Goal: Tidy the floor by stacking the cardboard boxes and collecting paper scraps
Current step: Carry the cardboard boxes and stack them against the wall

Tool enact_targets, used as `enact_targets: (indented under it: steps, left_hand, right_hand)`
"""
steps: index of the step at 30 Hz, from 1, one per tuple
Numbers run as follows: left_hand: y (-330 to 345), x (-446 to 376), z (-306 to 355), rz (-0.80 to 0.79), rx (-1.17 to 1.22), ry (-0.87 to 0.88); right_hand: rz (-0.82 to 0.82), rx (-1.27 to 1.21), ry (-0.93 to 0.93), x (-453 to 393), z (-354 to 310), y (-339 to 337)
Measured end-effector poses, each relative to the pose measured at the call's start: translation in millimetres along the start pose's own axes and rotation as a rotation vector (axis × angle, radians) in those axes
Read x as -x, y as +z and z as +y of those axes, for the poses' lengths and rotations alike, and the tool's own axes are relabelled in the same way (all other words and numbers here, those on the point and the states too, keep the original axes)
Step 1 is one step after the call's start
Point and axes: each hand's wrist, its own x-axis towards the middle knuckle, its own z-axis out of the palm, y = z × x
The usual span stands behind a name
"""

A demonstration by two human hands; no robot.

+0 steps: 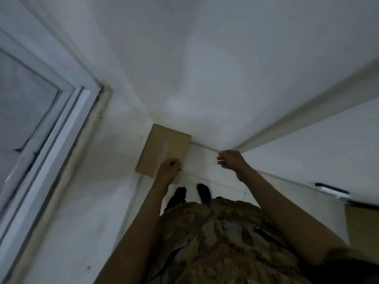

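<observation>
White frame [67,124] of a door or window fills the far left of our view, running down at a slant beside a painted wall [114,140]. Next to the right we see a brown cardboard box [164,148], closed, lying on the pale floor [207,160] and pushed into the corner where two walls meet, its left side against the wall. Our left hand [169,168] is over the box's near edge, fingers curled under; whether it grips the box or only hangs above it we cannot tell in this dim, blurred picture. Below it, between our forearms, two dark feet [192,194] stand on the floor just short of the box, above the patterned brown shirt [217,242]. Further right, our right hand [230,159] hangs well apart from the left one, clear of the box, fingers loosely bent and holding nothing, near the skirting line of the back wall. At the far right a white door [317,144] stands with a dark handle [331,190] on it, and a bit of brown cardboard [361,220] shows under its lower edge.
</observation>
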Motion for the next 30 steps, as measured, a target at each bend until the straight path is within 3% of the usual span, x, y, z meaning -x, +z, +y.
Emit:
enact_targets:
  steps: [14, 30]
  left_hand:
    - [25, -16, 7, -0.34, -0.311, 0.077]
    - [173, 65, -29, -0.633, -0.691, 0.199]
  right_hand:
    - [0.322, -0.409, 0.14, 79, 105, 2]
    - [0.593, -0.776, 0.123, 187, 255, -74]
